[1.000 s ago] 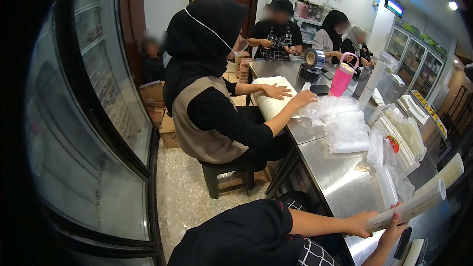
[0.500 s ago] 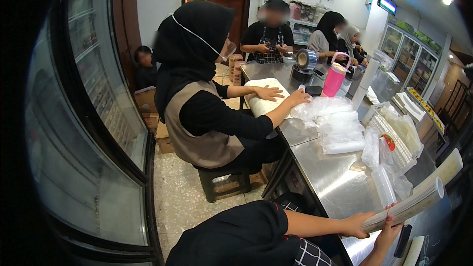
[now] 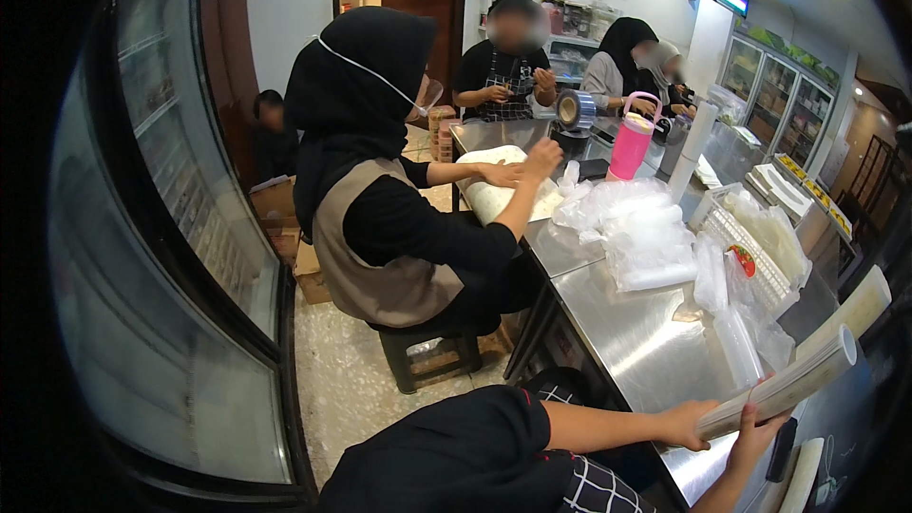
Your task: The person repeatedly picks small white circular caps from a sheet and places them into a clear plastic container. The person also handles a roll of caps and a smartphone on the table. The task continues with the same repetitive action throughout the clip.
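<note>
At lower right, my left hand (image 3: 688,424) grips the roll (image 3: 798,382) by its end, my right hand (image 3: 754,441) curled round it; seemingly a steadying step, next calling for even pressure

We note a plain black upper garment (image 3: 427,456) of matte, softly creased cloth. We find its sleeve (image 3: 499,423) short and loose, with thin red accents (image 3: 528,399) at the cuff. Below, we distinguish black cloth (image 3: 608,492) checked by a grid of narrow white lines; a smaller checked patch (image 3: 557,391) appears beyond the sleeve. We observe both forearms bare, the left (image 3: 603,427) slender.
</note>
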Available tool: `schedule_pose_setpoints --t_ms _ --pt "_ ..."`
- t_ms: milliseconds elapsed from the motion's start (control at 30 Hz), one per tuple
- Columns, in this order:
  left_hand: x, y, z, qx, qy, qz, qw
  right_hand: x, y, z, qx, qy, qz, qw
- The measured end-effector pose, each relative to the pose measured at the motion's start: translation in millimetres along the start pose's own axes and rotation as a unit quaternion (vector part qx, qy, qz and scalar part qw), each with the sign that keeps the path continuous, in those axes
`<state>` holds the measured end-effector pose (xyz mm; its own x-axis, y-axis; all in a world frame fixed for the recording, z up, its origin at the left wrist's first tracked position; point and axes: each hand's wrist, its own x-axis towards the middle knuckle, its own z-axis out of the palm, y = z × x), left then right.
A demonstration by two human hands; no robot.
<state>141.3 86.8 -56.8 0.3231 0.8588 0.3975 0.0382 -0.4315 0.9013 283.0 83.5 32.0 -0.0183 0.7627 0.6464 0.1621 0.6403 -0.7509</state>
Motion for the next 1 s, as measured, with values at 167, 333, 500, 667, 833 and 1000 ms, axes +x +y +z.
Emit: schedule_pose_setpoints --t_ms 167,333,500,667,833,1000 --pt "-0.3 0.9 -1.7 0.01 -0.017 0.02 1.0 4.5 -15.4 -4.9 -0.001 -0.059 0.117 0.991" --pt "0.6 5.9 1.1 0.018 0.009 -0.01 1.0 -10.2 -1.1 -2.5 0.039 -0.021 0.071 0.997" --pt "7.1 -2.0 -7.1 0.203 0.012 0.057 0.977 -46.7 8.3 1.0 -0.022 -0.023 0.171 0.985" --pt "4.6 12.2 -0.9 0.322 -0.055 0.043 0.944 -39.7 -18.6 -5.1 -0.045 -0.046 0.138 0.988" --pt "5.4 28.6 -7.3 0.287 -0.091 0.053 0.952 -1.2 -50.0 -37.0 -0.08 -0.027 0.173 0.981" --pt "27.6 10.1 -16.7 0.122 -0.046 -0.035 0.991 64.4 -33.9 -104.5 -0.083 0.208 0.005 0.975"
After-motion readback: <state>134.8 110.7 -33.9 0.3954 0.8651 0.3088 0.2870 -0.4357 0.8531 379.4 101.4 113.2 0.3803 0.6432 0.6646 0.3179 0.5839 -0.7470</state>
